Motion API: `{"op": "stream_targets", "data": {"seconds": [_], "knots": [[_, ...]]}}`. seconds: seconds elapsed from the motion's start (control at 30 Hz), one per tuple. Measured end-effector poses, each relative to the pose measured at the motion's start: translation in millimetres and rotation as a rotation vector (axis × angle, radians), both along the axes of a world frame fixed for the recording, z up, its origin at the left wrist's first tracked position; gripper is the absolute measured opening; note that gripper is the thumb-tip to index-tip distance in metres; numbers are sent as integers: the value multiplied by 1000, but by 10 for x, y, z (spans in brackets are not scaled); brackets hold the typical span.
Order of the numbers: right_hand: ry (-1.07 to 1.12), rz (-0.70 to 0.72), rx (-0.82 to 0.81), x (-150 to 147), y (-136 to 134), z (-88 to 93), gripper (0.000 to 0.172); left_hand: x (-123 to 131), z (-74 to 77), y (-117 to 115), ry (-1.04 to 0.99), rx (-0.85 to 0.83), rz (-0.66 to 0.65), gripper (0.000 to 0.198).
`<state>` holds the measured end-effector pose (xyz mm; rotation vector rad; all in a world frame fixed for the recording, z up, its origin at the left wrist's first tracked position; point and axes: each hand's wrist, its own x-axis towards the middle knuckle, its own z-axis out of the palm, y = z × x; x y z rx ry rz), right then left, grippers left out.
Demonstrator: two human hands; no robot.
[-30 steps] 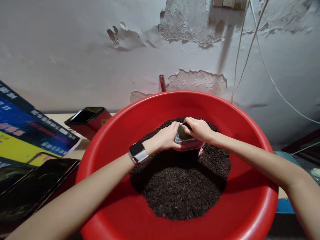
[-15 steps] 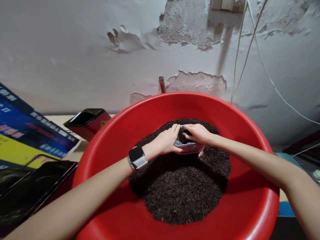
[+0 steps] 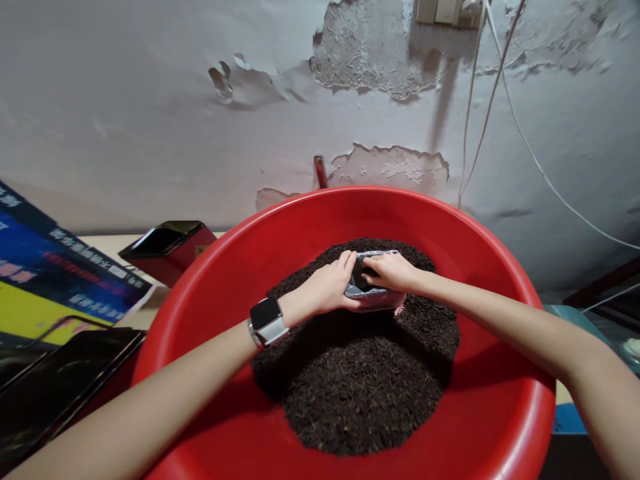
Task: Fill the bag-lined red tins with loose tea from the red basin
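At the far left a printed board (image 3: 60, 260) in blue and yellow leans on the table (image 3: 107, 241), and below it lies a dark glossy tray (image 3: 65, 387). A little more to the right stands a red tin (image 3: 167, 248) with a black top, just beside the rim of the big red basin (image 3: 500, 413). The basin fills most of the view and carries a heap of dark loose tea leaves (image 3: 360, 387) in its middle. The person's left forearm comes in from the lower left, with a smartwatch (image 3: 267, 322) on the wrist. The left hand (image 3: 327, 288) rests on the far part of the heap, and its grip is closed on the left edge of a small silver pouch (image 3: 373, 293). The pouch sits on top of the leaves, with its mouth open and turned upward, and something dark shows inside it. The right hand (image 3: 395, 272) comes from the right side and pinches the far edge of the same pouch with the fingers, so both hands hold the mouth open between them. Behind the basin stands a grey wall (image 3: 150, 133) with peeling plaster, and white cables (image 3: 525, 140) hang down on its right part.
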<state>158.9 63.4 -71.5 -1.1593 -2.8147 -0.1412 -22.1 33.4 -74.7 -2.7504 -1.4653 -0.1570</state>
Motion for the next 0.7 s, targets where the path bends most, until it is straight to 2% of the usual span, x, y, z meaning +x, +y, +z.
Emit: {"op": "stream_targets", "data": {"seconds": [0.5, 0.6, 0.7], "knots": [[-41, -9, 1, -9, -17, -7, 28, 2, 22, -14, 32, -29, 27, 93], [-55, -9, -14, -6, -18, -2, 29, 52, 30, -84, 102, 49, 74, 91], [-70, -22, -27, -1, 0, -16, 30, 198, 68, -265, 147, 184, 9, 70]]}}
